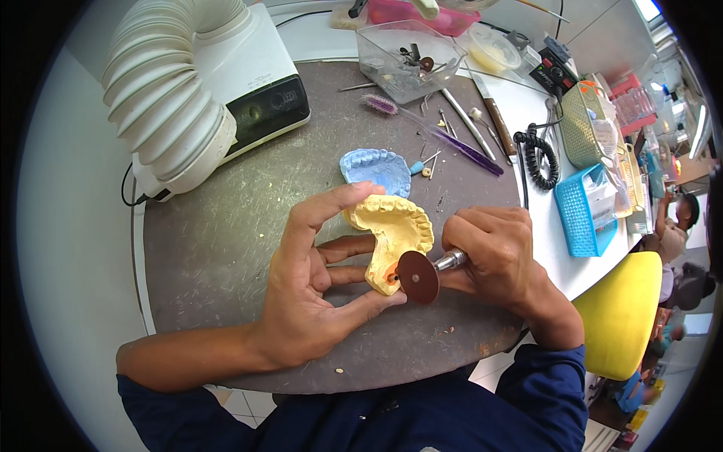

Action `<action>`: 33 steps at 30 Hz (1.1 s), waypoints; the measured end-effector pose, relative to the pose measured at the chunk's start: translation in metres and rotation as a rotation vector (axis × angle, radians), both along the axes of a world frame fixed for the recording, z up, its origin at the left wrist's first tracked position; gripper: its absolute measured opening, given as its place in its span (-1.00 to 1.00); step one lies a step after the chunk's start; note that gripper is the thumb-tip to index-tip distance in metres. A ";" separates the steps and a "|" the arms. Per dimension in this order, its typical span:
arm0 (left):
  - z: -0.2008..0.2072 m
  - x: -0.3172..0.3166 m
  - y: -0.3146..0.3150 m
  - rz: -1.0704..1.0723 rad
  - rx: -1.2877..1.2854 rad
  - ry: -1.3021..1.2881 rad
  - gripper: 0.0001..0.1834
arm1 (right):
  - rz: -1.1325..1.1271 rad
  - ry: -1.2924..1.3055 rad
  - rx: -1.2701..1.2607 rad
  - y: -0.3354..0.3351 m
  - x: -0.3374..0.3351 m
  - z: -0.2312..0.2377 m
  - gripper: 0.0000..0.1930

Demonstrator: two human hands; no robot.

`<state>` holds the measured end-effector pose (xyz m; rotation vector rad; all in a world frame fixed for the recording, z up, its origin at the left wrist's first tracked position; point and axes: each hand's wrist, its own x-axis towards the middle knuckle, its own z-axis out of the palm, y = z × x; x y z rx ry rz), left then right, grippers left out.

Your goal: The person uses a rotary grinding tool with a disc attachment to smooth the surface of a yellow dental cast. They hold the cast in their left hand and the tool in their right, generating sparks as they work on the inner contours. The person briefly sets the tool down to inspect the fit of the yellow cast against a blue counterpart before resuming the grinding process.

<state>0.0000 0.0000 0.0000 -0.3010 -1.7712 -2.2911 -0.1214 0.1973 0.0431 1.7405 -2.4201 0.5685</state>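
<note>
Lying just beyond the yellow cast (401,230) is a blue cast (376,172).

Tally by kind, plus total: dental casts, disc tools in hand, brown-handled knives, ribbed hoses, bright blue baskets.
Dental casts: 2 (yellow cast in left hand, blue cast on bench)
Disc tool: 1, in right hand
Brown-handled knife: 1
Ribbed hose: 1
Bright blue basket: 1
Total: 6
</note>
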 end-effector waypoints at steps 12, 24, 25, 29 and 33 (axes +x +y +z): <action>0.000 -0.001 0.001 0.008 -0.007 -0.001 -0.06 | 0.012 0.016 -0.027 0.000 -0.002 -0.002 -0.50; 0.002 -0.001 0.000 0.013 -0.017 -0.020 -0.06 | -0.012 0.037 -0.025 -0.001 0.000 0.000 -0.49; 0.002 -0.001 0.000 0.013 -0.017 -0.019 -0.06 | -0.012 0.033 -0.024 0.000 0.000 0.000 -0.49; 0.001 -0.001 0.001 0.020 -0.024 -0.004 -0.06 | -0.007 0.021 -0.026 0.000 -0.001 -0.001 -0.49; 0.001 -0.002 0.001 0.019 -0.028 0.002 -0.07 | -0.002 0.018 -0.021 0.000 0.000 0.000 -0.49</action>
